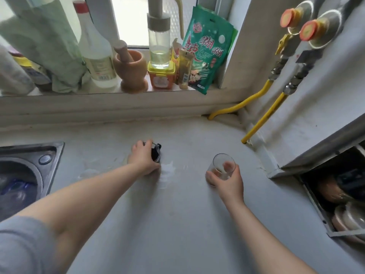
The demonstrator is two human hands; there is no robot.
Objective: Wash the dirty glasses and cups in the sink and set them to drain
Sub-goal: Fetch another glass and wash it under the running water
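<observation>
- The left hand (143, 160) grips a dark glass (156, 154) standing on the pale bench (177, 214), beside a wet patch (167, 171).
- The right hand (227, 178) holds a clear tumbler (223, 167), tilted, with a little cloudy liquid at its bottom.
- The steel sink (29, 165) sits at the bench's left edge, blue items blurred inside.
- On the windowsill (98, 91), a green packet (209, 50) carries large red and white Chinese characters; the white bottle (98, 56) and orange tub (161, 78) bear labels too small to read.
- Open bench lies between the hands and towards the camera; yellow hoses (264, 115) run along the right-hand corner.
</observation>
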